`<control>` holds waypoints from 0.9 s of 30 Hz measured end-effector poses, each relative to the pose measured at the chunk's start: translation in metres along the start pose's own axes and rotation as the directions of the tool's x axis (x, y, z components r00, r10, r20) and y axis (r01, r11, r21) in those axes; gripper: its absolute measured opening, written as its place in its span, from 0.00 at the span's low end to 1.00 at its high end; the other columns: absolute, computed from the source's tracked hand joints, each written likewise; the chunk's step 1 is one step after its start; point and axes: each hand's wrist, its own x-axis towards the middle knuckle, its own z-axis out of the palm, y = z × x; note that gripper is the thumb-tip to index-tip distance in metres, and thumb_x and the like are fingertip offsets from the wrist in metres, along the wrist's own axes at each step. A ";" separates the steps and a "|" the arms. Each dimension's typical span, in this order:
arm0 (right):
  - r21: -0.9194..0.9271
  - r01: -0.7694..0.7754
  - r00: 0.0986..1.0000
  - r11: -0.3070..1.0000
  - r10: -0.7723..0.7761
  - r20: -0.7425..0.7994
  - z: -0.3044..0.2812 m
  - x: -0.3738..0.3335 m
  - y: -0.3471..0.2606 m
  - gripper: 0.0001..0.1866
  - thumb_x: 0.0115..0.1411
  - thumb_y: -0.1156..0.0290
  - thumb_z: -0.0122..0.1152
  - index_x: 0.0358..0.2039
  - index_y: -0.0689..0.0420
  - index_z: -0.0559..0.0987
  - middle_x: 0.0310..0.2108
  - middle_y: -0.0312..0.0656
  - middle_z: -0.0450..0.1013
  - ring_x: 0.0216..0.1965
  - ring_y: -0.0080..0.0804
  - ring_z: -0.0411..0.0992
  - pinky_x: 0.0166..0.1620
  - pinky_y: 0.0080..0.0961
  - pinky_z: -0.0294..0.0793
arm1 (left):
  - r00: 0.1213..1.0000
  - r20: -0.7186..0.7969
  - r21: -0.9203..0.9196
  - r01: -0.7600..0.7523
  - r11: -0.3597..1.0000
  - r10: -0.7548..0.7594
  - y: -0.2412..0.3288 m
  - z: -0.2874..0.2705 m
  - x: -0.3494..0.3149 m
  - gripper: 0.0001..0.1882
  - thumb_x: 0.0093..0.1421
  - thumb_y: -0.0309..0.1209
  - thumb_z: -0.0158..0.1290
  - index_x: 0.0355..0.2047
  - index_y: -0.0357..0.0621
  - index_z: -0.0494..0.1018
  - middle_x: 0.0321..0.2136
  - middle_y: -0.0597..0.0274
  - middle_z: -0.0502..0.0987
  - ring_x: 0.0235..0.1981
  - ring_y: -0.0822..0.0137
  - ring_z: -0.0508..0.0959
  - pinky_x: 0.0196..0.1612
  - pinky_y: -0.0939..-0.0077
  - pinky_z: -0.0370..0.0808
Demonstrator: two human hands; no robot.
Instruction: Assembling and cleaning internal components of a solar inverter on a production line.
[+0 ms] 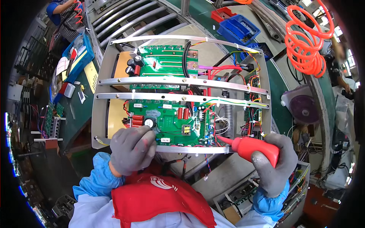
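In front of me lies an open metal chassis (181,80) with green circuit boards inside, crossed by silver metal bars. My right hand (279,161), in a grey glove, is wrapped round a red squeeze bottle (256,149). The bottle's thin nozzle points left, with its tip by the right front corner of the near circuit board (167,125). At that board's left front corner is my left hand (134,149), also gloved in grey, its fingers curled together. Whatever those fingers hold, if anything, is hidden. Red, black and white wires run along the board's right side.
Blue bins (239,29) of small parts stand at the back right, beside a red bin (223,14). An orange coiled air hose (306,45) hangs at the right. A roller conveyor (133,19) lies behind the chassis. Another person (68,19) stands at the far left.
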 end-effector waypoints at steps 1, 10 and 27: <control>0.010 0.018 1.000 1.000 -0.018 -0.019 -0.002 -0.001 0.003 0.18 0.46 0.68 0.68 0.37 0.63 0.77 0.31 0.46 0.76 0.36 0.39 0.74 0.45 0.31 0.72 | 1.000 -0.004 -0.005 -0.003 1.000 0.003 0.002 0.001 0.000 0.18 0.44 0.27 0.62 0.38 0.45 0.76 0.34 0.60 0.79 0.30 0.62 0.79 0.29 0.70 0.73; -0.074 0.161 0.983 0.984 -0.167 -0.077 0.004 0.006 0.012 0.18 0.42 0.71 0.68 0.34 0.63 0.76 0.27 0.45 0.72 0.29 0.35 0.69 0.36 0.32 0.69 | 1.000 -0.009 0.002 -0.018 1.000 0.018 -0.004 0.000 -0.003 0.18 0.44 0.27 0.62 0.39 0.45 0.76 0.34 0.60 0.79 0.29 0.63 0.79 0.28 0.70 0.72; -0.037 0.063 0.992 0.997 -0.066 -0.104 0.004 0.005 0.007 0.21 0.42 0.64 0.68 0.34 0.64 0.76 0.28 0.45 0.72 0.31 0.34 0.68 0.42 0.31 0.70 | 0.999 -0.031 -0.009 -0.031 0.999 0.031 -0.005 0.000 -0.002 0.19 0.44 0.27 0.62 0.39 0.44 0.75 0.33 0.58 0.79 0.27 0.63 0.79 0.26 0.71 0.71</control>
